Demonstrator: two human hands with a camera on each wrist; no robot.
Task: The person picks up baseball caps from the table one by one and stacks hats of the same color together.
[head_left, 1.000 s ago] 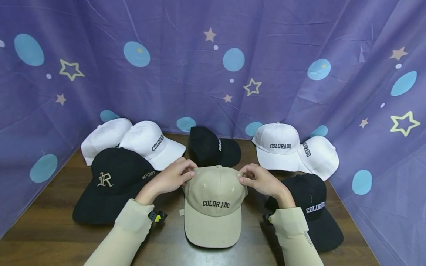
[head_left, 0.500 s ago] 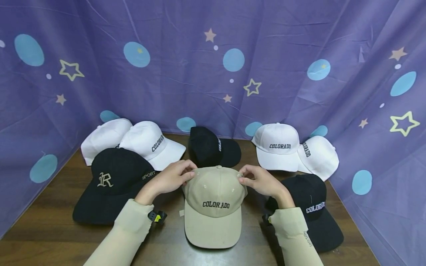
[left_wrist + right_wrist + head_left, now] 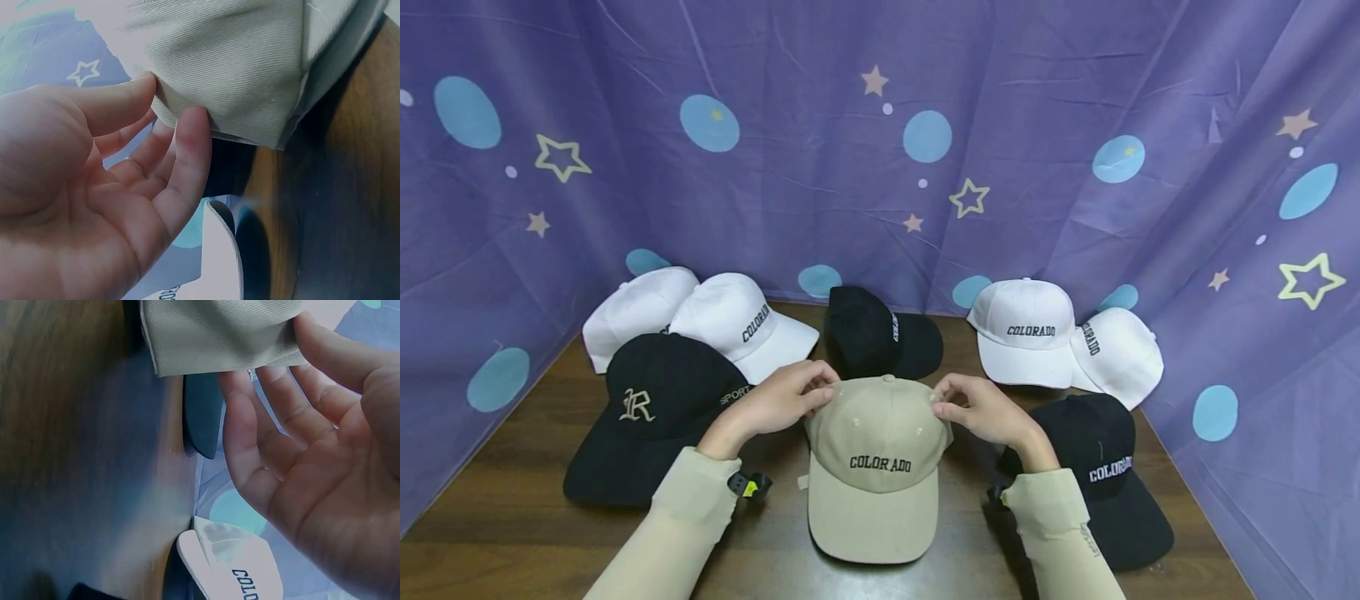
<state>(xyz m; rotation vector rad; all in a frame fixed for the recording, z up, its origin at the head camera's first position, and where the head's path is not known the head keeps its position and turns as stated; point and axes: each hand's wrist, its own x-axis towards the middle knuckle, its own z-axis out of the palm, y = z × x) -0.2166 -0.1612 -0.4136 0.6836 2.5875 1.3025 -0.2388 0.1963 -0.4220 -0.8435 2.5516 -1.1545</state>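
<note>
Wood counter (image 3: 490,533), dark brown w/ visible grain, glossy patch near the front. Purple curtain (image 3: 820,117) w/ blue dots & stars hangs behind it & down both sides.

Caps set round the edges: L side, black "R" cap (image 3: 655,437) in front of two white caps, a rear one (image 3: 636,312) & one w/ its brim out (image 3: 722,321); mid-back, a black cap (image 3: 857,333) on its own; R side, two more white caps, one facing fwd (image 3: 1028,312), one turned (image 3: 1123,358), & a black COLORADO cap (image 3: 1120,517) nearer the front.

Beige cap (image 3: 880,433) is front & centre, brim toward the person; can't tell if it touches the wood. Left grip (image 3: 778,400) is clamped on its crown, thumb & fingertips pinching cloth on that side. Right grip (image 3: 985,408) same on the opp. side, thumb & fingers closed on the fabric, palm off it.
</note>
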